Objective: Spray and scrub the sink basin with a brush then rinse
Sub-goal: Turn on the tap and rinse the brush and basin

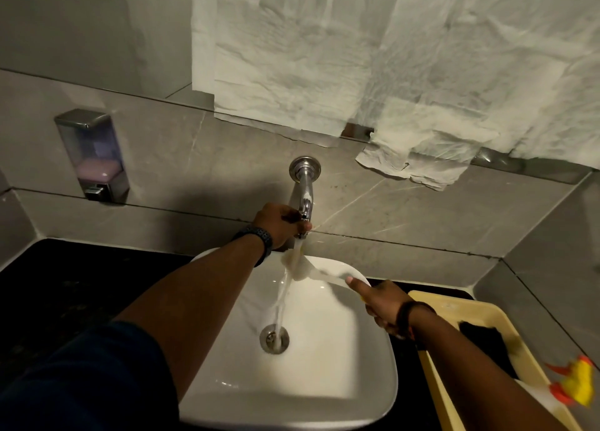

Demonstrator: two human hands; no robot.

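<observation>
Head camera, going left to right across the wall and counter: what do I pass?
Soap dispenser → left hand on the tap → water stream falling to the sink drain → right hand holding the brush → yellow tray → spray bottle.

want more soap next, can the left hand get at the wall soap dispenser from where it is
Probably yes. The left hand is on the tap, and the wall between it and the soap dispenser is bare, nothing blocking.
</observation>
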